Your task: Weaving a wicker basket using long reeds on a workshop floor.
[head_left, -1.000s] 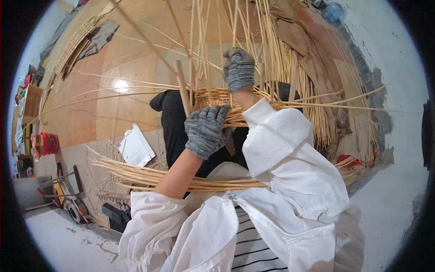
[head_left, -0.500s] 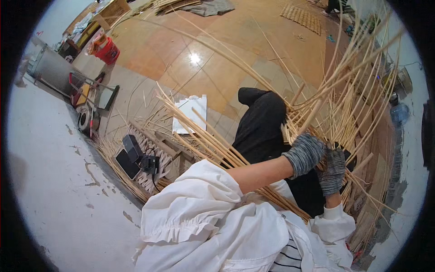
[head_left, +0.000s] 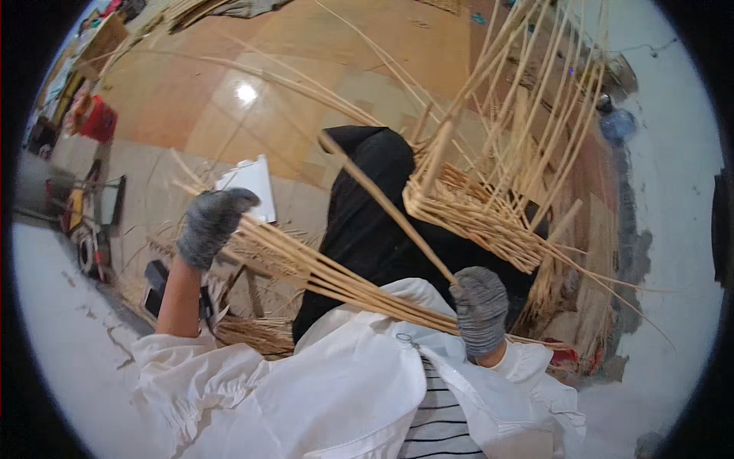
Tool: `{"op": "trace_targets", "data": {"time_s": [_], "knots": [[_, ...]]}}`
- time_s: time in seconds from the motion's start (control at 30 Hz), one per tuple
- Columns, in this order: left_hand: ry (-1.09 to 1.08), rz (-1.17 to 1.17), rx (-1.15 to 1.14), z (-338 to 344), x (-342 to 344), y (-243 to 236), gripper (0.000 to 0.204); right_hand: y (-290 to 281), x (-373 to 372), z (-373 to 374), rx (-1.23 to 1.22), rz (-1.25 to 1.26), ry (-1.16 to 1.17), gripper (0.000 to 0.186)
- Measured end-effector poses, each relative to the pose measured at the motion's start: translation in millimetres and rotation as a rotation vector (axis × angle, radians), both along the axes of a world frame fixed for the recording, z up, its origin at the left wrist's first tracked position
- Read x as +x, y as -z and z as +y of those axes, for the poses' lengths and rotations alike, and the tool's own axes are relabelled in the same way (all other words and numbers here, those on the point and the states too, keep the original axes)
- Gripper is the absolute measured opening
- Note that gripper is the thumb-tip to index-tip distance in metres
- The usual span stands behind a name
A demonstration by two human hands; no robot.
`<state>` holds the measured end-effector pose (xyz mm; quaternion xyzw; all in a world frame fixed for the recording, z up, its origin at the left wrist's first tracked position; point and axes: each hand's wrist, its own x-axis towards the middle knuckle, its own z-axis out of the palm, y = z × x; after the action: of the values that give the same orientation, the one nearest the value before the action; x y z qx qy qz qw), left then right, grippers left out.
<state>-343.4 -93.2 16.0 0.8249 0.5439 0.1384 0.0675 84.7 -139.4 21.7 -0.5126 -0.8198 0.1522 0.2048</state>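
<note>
A partly woven wicker basket [head_left: 474, 214] rests over my dark trousers on the right, its long stakes [head_left: 535, 130] rising toward the far right. A bundle of peeled rods [head_left: 329, 271] lies slantwise across my lap. Around the bundle's far left end, my left hand [head_left: 212, 226], in a grey knitted glove, is closed. In a matching glove, my right hand [head_left: 480, 310] grips the near end of a single thicker rod [head_left: 390, 203], which points up and left over my knee. Part of the bundle passes behind that hand, so I cannot tell whether it touches it.
Beyond my left hand, a white board [head_left: 261, 187] lies on the tiled floor amid rod scraps. A red bucket [head_left: 98, 120] stands far left. On the right, a bluish water bottle [head_left: 618, 126] sits by the wall. Dark devices [head_left: 155, 287] lie below my left hand.
Both hands have left the basket's edge. My left hand swung far left onto the bundle; my right moved left and nearer, now holding a single rod. The view has shifted right.
</note>
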Motion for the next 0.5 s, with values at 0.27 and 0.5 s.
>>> {"op": "trace_targets", "data": {"time_s": [0.27, 0.5], "knots": [[0.251, -0.095, 0.400, 40.6, 111.1, -19.2, 0.021, -92.1, 15.5, 9.6, -0.246, 0.073, -0.039, 0.017], [0.476, -0.333, -0.207, 17.6, 178.1, 22.5, 0.021, -62.2, -21.6, 14.5, -0.648, 0.938, 0.160, 0.063]]}}
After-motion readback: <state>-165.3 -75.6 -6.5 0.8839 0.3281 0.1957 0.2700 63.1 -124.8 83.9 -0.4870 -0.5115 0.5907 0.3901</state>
